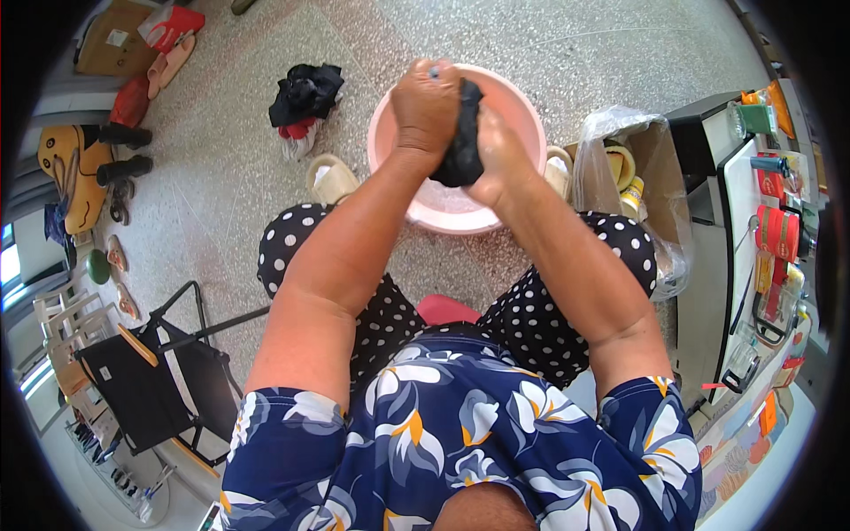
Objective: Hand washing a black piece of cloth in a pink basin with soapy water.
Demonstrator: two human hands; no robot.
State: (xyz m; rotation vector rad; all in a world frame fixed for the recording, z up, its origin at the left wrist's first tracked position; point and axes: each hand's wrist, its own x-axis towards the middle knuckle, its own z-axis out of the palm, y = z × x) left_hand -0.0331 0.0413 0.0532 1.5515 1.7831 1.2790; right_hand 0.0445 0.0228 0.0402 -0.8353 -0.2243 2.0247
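Observation:
Both of my hands grip a dark, bunched wet cloth (463,143) above a pink plastic basin (453,221). My left hand (426,109) clasps it from the left, knuckles up, with a ring on one finger. From the right, my right hand (501,156) presses against the cloth, its palm side and fingertips partly hidden. What the cloth is cannot be told. The basin stands on the speckled floor between my feet, with some whitish water or suds near its front. A heap of black, red and white cloths (304,99) lies on the floor to the left.
Beige slippers (332,179) flank the basin. At right, a cardboard box lined with clear plastic (621,199) holds trash, beside a white table (737,265) with jars and packets. A black folding chair (139,378) stands at lower left; shoes (123,171) line the left side.

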